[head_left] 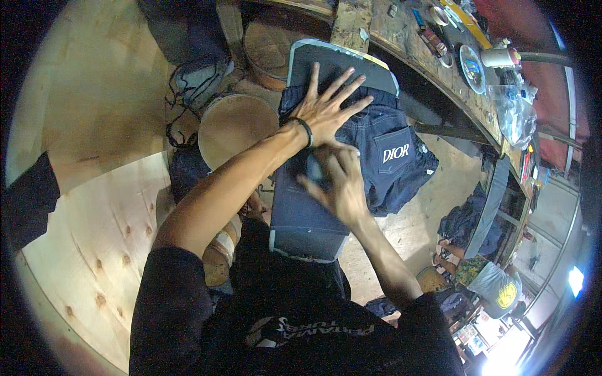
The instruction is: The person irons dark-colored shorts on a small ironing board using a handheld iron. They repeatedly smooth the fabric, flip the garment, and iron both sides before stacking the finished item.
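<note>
A pair of dark blue denim shorts (pixel 384 182) is pulled over a long, dark, pale-edged board (pixel 308 245). Its back pocket (pixel 395 150), with white lettering, hangs off to the right side. My left hand (pixel 323 116) lies flat with spread fingers across the waistband, a dark band around its wrist. Just below it, my right hand (pixel 342 182) is closed, fingers curled, over the denim on the board. Something pale bluish shows beside its fingers, blurred and mostly covered, so its kind cannot be made out.
Left of the board stand round-topped drums (pixel 238 130), with dark cords (pixel 182 113) next to them. A wooden workbench (pixel 401 28) at the upper right carries a spool, a plate and tools. Another person (pixel 495 285) sits at the lower right near dark cloth.
</note>
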`<state>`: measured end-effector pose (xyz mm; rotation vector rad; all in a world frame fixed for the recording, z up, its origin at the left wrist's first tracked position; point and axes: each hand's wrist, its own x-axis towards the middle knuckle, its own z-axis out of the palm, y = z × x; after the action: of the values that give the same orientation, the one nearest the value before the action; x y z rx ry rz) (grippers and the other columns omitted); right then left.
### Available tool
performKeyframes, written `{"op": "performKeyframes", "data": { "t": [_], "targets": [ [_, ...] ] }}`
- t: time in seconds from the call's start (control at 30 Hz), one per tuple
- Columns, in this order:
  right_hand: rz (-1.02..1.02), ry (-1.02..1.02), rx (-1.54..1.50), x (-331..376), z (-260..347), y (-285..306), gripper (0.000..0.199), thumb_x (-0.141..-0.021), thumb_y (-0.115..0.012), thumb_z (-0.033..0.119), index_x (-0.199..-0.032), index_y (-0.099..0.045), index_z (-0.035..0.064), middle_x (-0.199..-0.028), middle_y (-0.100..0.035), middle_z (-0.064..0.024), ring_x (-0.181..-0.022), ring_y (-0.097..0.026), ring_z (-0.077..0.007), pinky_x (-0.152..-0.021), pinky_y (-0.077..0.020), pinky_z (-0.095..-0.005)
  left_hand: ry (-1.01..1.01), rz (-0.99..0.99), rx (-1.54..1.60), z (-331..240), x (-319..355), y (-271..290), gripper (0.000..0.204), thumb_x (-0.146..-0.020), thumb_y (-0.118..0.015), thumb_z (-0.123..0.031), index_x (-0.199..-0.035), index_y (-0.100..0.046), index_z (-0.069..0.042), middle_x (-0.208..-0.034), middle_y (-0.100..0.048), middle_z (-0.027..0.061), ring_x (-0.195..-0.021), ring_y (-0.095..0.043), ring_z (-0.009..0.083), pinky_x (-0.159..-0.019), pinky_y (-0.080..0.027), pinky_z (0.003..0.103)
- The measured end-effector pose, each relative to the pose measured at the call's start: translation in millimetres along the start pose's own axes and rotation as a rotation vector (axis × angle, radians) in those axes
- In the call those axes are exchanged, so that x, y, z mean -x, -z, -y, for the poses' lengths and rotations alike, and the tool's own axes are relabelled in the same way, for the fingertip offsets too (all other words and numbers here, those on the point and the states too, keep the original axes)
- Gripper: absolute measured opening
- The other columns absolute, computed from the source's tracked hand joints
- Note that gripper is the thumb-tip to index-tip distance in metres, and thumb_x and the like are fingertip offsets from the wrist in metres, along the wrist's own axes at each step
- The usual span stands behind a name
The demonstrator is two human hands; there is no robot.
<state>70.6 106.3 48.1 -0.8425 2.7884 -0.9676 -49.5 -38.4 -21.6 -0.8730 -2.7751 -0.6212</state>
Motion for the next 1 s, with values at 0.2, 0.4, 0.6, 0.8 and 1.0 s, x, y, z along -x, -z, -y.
{"op": "performKeyframes", "data": {
  "t": [0.2,0.4,0.6,0.8,1.0],
  "targets": [
    [0.087,0.018,-0.065,10.2,-15.1,-13.5,0.052,-0.071,-0.093,0.022,-0.111,-0.066,0.0027,-0.108,-0.062,-0.0148,-0.099,-0.057,-0.0361,-0.086,-0.0487,-0.0482,0.105,0.05,0.023,0.8,-3.4,-5.8,0.12,-0.065,-0.063,-0.094,-0.162,-0.041,-0.026,-0.174,-0.018,0.0165,-0.161,-0.008,0.0413,-0.117,0.002,0.084],
    [-0.033,-0.039,0.01,29.2,-13.9,-26.8,0.054,-0.073,-0.091,0.025,-0.114,-0.065,0.0007,-0.107,-0.064,-0.0169,-0.094,-0.059,-0.0388,-0.085,-0.0498,-0.048,0.142,-0.036,-0.015,1.7,-2.0,-8.6,0.115,-0.068,-0.062,-0.094,-0.159,-0.047,-0.025,-0.173,-0.021,0.0148,-0.161,-0.012,0.0405,-0.12,0.0,0.08],
    [-0.424,-0.381,0.077,21.2,-18.9,46.8,0.076,-0.086,-0.078,0.024,-0.153,-0.049,0.0013,-0.131,-0.062,-0.0354,-0.124,-0.059,-0.053,-0.105,-0.05,-0.0533,0.23,-0.314,-0.117,-15.6,15.8,5.9,0.083,-0.089,-0.065,-0.07,-0.156,-0.05,-0.022,-0.17,-0.029,0.0159,-0.157,-0.025,0.0394,-0.123,-0.014,0.073],
    [0.059,-0.682,-0.049,67.8,-83.0,39.0,0.068,-0.099,-0.059,0.046,-0.152,-0.053,0.0036,-0.119,-0.065,-0.0429,-0.123,-0.065,-0.0472,-0.098,-0.0524,-0.0476,1.106,-0.264,0.699,-87.3,136.9,1.5,0.086,-0.106,-0.051,-0.057,-0.155,-0.032,0.012,-0.159,-0.04,0.0339,-0.149,-0.039,0.0448,-0.125,-0.027,0.045],
    [0.016,-0.729,-0.096,164.9,-27.7,13.1,0.08,-0.089,-0.071,0.047,-0.156,-0.048,0.01,-0.108,-0.067,-0.0415,-0.099,-0.069,-0.0554,-0.086,-0.0561,-0.0586,1.13,-0.102,0.695,-146.0,233.6,-14.4,0.066,-0.11,-0.043,-0.05,-0.134,-0.056,0.01,-0.127,-0.064,0.0369,-0.124,-0.06,0.0505,-0.105,-0.045,0.05]
  ]
}}
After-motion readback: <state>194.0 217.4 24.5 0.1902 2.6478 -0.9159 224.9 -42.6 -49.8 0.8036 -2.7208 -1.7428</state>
